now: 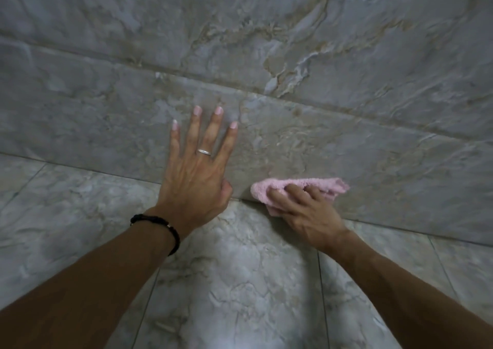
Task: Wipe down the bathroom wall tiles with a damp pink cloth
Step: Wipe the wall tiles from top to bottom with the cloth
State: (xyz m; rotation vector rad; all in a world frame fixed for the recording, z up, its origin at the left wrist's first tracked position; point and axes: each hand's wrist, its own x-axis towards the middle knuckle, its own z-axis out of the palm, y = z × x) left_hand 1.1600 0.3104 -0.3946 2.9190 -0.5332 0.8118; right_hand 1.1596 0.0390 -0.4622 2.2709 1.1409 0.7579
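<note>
Pink cloth (298,188) in right hand (306,210)

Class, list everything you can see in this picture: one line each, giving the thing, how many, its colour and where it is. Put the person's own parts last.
wall tiles: several, grey marbled with brown veins, upper half of the view
floor tiles: several, paler grey marbled, lower half
pink cloth: one, pink, bunched at the foot of the wall
ring: one, silver, on a left-hand finger
bracelet: one, black, on the left wrist
left hand: one, fingers spread flat against the wall
right hand: one, gripping the cloth at the wall's base
</note>
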